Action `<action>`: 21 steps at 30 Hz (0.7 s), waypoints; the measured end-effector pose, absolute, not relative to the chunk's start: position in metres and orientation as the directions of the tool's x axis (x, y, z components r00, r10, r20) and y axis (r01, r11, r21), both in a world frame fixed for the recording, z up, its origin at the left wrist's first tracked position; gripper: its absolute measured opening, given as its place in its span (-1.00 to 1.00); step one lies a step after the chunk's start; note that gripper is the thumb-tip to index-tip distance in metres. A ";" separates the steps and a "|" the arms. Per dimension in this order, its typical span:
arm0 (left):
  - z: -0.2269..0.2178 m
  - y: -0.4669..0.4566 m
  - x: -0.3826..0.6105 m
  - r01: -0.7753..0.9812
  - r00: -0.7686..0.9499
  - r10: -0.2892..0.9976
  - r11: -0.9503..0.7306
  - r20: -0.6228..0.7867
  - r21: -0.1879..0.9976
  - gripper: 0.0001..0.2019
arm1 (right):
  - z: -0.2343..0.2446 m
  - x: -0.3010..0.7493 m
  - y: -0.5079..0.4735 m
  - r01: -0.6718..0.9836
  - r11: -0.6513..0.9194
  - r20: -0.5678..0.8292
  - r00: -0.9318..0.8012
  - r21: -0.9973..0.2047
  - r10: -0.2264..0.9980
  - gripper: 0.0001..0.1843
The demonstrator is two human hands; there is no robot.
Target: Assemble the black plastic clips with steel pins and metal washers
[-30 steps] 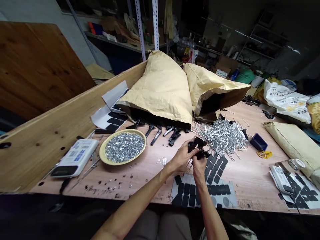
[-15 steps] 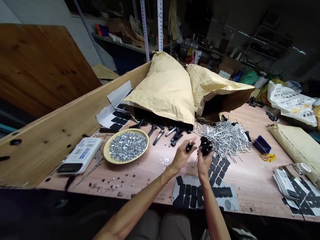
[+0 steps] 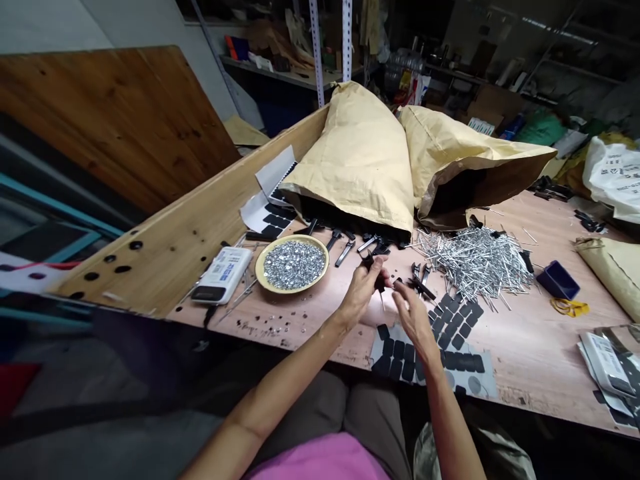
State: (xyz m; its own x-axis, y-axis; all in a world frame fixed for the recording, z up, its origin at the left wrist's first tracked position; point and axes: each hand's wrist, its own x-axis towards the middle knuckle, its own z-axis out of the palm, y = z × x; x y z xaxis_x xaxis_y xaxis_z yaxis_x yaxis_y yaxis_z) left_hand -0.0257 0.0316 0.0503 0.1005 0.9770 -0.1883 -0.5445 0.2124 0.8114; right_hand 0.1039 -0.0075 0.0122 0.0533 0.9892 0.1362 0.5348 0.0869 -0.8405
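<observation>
My left hand is closed around a small black plastic part above the wooden table. Just right of it, my right hand hovers with its fingers spread and nothing in them, over a sheet of black adhesive pads. More black parts lie on the table beyond the right hand's fingertips. A heap of shiny metal pins lies further right.
A yellow dish of small metal nuts and a white device sit to the left. Two tan paper sacks lie open at the back, black parts spilling out. A blue tray and yellow rubber bands are at right.
My hands have parted: the right hand let go of its black parts and opened, while the left kept one part. My head has pulled back and turned left.
</observation>
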 end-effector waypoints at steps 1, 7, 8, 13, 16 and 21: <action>0.053 0.031 -0.027 -0.563 0.107 0.978 0.207 -0.177 0.801 -0.50 | 0.016 0.097 -0.015 0.476 0.093 0.083 -0.042 -0.874 0.996 -0.66; 0.050 -0.014 -0.048 -0.256 0.161 0.973 0.200 -0.163 0.946 -0.58 | 0.031 0.097 -0.045 0.579 0.002 -0.022 -0.035 -0.815 0.999 -0.63; 0.046 -0.030 -0.051 -0.053 0.085 0.994 0.080 -0.076 0.995 -0.63 | 0.034 0.101 -0.050 0.656 0.001 -0.025 -0.030 -0.755 0.999 -0.65; 0.028 -0.091 -0.057 0.601 0.360 0.788 -0.605 0.499 0.523 -0.67 | 0.047 0.106 -0.070 0.787 0.162 -0.145 -0.303 -0.596 0.942 -0.75; 0.020 -0.092 -0.062 0.616 0.460 0.782 -0.622 0.421 0.483 -0.67 | 0.053 0.096 -0.067 0.662 0.109 -0.252 -0.426 -0.741 0.869 -0.76; 0.008 -0.075 -0.075 0.476 0.308 0.918 -0.376 0.249 0.795 -0.75 | 0.049 0.092 -0.043 0.514 -0.003 -0.296 -0.490 -0.858 0.820 -0.78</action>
State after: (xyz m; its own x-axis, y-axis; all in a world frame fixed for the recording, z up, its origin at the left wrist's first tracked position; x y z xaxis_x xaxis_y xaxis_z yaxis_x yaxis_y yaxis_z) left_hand -0.0746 -0.0754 0.0082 0.3085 0.9181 0.2489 0.4762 -0.3756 0.7951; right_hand 0.0919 -0.0429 0.0493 -0.4898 0.8201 -0.2959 0.5140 -0.0025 -0.8578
